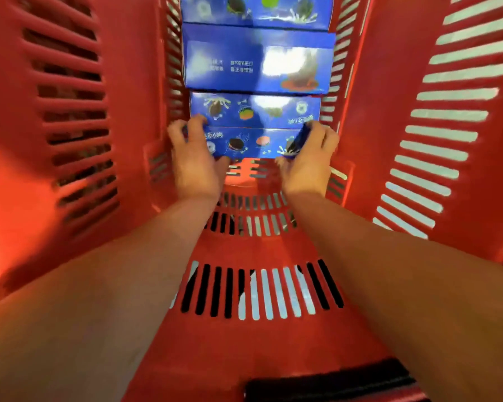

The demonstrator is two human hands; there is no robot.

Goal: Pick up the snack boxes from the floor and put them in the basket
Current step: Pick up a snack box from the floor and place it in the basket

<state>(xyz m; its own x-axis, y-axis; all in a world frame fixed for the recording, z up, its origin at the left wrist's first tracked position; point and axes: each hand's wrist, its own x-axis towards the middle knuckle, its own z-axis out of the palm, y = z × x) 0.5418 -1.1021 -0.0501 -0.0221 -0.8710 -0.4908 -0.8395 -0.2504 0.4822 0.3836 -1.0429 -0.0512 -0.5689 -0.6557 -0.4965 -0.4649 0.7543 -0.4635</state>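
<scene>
- Head view, middle of the frame: the left hand [193, 158] curls its fingers over the left end of the nearest snack box [250, 143], thumb tucked under the lower edge.
- The right hand [310, 158] grips the right end of that same box, fingers wrapped over its corner (the cardboard flap there looks slightly bent, though the blur makes it hard to be sure).
- Both bare forearms run in from the lower corners of the frame and meet at the box.
- This box is blue with pictures of biscuits, and it lies low inside the red basket [70, 175], touching the second box [254, 110] just above it in the frame.
- Higher up sits a third box [259, 65], its printed face blurred by glare, and a fourth box [256, 8] is cut off by the top edge; all four form one row up the centre.
- Slotted red walls of the basket fill the left and right sides, with a slotted panel across the lower centre.
- A black strip [328, 382] lies at the bottom edge, right of centre.
</scene>
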